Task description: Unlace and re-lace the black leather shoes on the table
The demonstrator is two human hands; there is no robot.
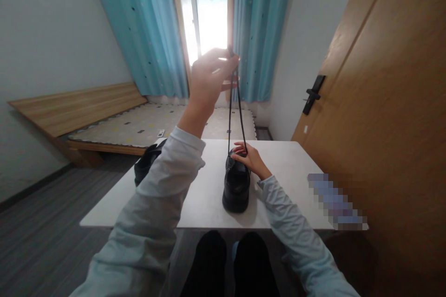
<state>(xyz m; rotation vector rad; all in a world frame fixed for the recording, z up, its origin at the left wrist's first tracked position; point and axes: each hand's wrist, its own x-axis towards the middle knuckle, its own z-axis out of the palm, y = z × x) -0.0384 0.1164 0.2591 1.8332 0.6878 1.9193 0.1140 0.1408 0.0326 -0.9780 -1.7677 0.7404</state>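
A black shoe [236, 192] rests on the white table [205, 185], its heel toward me. Raised high above it, my left hand [209, 76] pinches the upper ends of the black shoelace [230, 116]. Two strands run taut from those fingers down to the shoe. Lower down, my right hand [253, 160] grips the upper part of the shoe near its opening, thumb and fingers around where the lace comes out. A second black shoe [145, 167] stands at the table's left side, partly hidden by my left sleeve.
A blurred flat item [334, 199] lies on the table's right edge. Behind the table is a low bed [114, 125] with a small white object [160, 133] on it. A wooden door [383, 102] stands close on the right. Blue curtains [156, 32] flank the bright window.
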